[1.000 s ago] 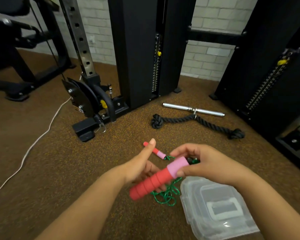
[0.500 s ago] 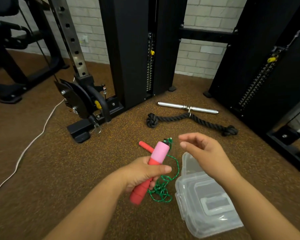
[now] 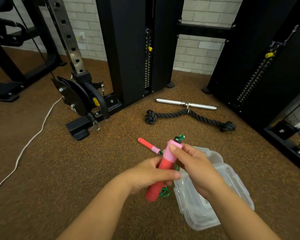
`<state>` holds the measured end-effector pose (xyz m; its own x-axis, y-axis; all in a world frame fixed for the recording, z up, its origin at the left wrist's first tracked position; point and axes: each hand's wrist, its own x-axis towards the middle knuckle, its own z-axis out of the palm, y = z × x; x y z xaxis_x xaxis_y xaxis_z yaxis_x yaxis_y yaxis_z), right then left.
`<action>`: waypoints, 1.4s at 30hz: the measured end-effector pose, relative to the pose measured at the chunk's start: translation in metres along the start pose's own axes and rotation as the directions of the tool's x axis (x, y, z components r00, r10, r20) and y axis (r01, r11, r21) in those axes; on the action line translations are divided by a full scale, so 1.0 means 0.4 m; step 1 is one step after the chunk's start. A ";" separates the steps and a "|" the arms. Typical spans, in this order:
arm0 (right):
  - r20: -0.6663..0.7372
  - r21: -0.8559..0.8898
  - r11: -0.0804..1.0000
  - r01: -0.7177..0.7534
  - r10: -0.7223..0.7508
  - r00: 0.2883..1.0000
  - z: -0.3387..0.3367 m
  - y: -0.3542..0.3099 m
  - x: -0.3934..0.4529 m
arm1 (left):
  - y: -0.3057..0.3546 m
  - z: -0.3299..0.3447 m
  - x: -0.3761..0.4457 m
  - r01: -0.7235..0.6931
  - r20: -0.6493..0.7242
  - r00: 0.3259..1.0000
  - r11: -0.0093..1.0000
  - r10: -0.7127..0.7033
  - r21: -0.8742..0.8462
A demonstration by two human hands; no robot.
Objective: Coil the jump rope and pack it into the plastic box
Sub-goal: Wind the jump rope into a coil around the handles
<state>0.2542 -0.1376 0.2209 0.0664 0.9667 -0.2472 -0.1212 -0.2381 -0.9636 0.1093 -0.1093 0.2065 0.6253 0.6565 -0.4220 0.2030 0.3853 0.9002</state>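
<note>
My left hand (image 3: 151, 175) grips the red shaft of a jump rope handle (image 3: 164, 166), held upright over the floor. My right hand (image 3: 196, 167) pinches the handle's pink top section with thumb and fingers. Thin green rope (image 3: 164, 193) hangs in a tangle under the handle, and a bit shows at its black tip. The second red-and-pink handle (image 3: 148, 145) lies on the floor just beyond my hands. The clear plastic box (image 3: 213, 213) lies on the floor below my right forearm, its lid on.
A black knotted rope attachment (image 3: 173, 114) and a chrome bar (image 3: 185, 103) lie farther back. Black cable machine columns (image 3: 128, 49) stand behind and to the right. A pulley base (image 3: 80, 104) and a white cord (image 3: 33, 135) are at the left.
My right hand, which was off the handle half a second ago, has come back and pinches its pink top. The left hand holds the handle more upright.
</note>
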 end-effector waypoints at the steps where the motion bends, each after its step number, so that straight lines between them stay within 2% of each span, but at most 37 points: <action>1: -0.015 0.010 1.000 0.012 -0.012 1.000 -0.003 -0.003 0.002 | -0.003 -0.014 0.001 0.007 0.022 1.000 0.999 -0.006 -0.044; 4: -0.022 -0.030 0.999 0.044 -0.045 0.999 -0.012 -0.006 0.005 | -0.009 -0.054 0.015 0.108 0.077 0.993 0.959 -0.091 -0.263; 8: 0.194 -0.120 0.992 0.037 -0.013 0.981 -0.009 0.000 -0.005 | 0.000 -0.058 0.041 0.137 0.111 0.989 0.865 -0.094 -0.482; 11: 0.328 -0.148 0.989 0.007 0.042 0.944 -0.005 0.012 -0.014 | 0.012 -0.050 0.056 0.114 0.105 0.992 0.843 -0.068 -0.526; 14: 0.412 -0.150 0.988 -0.028 0.089 0.907 -0.007 0.016 -0.022 | 0.027 -0.054 0.064 0.123 0.164 0.986 0.829 -0.038 -0.546; 18: 0.479 -0.146 0.986 -0.081 0.142 0.866 -0.013 0.027 -0.032 | 0.031 -0.057 0.077 0.152 0.237 0.971 0.773 -0.003 -0.616; 22: 0.540 -0.213 0.975 -0.069 0.176 0.823 -0.025 0.046 -0.037 | 0.034 -0.062 0.082 0.126 0.214 0.977 0.770 0.014 -0.626; 26: 0.558 -0.267 0.959 -0.094 0.234 0.796 -0.028 0.065 -0.038 | 0.050 -0.049 0.078 0.076 0.163 0.986 0.770 0.038 -0.634; 33: 0.523 -0.357 0.933 -0.047 0.242 0.818 -0.015 0.097 -0.036 | 0.061 -0.026 0.076 0.054 0.135 0.990 0.767 0.044 -0.639; 38: 0.456 -0.462 0.881 0.099 0.141 0.879 -0.010 0.125 -0.031 | 0.058 -0.027 0.074 0.071 0.143 0.989 0.757 0.030 -0.649; 42: 0.414 -0.599 0.757 0.259 0.017 0.910 -0.006 0.144 -0.026 | 0.052 -0.021 0.076 0.095 0.156 0.988 0.764 0.007 -0.639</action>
<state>0.2491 -0.1614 0.1677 -0.3517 0.9147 -0.1992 0.5190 0.0134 -0.8547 0.1262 -0.0762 0.2114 0.7369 0.5498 -0.3933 -0.2665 0.7710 0.5784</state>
